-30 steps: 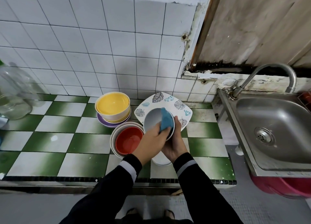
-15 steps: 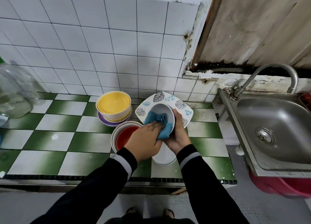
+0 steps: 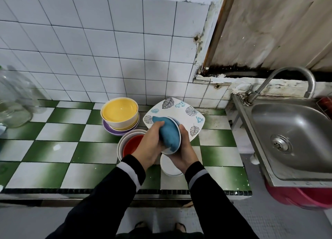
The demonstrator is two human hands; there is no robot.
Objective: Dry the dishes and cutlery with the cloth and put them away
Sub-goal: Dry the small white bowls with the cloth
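The left hand (image 3: 152,143) gripped the cloth (image 3: 168,132), which within the last second had spread across the inside of the bowl (image 3: 178,131). The right hand (image 3: 185,149) clasped that bowl at 6 o'clock from the plate (image 3: 179,109); it was probably nearly dry.

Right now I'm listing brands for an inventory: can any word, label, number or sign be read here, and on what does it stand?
No readable text anywhere in this view.
The square plate carries only leaf and sprig prints, no words.
The blue cloth, the white bowl held against it, the yellow bowl, the glass jar and the sink show no lettering.
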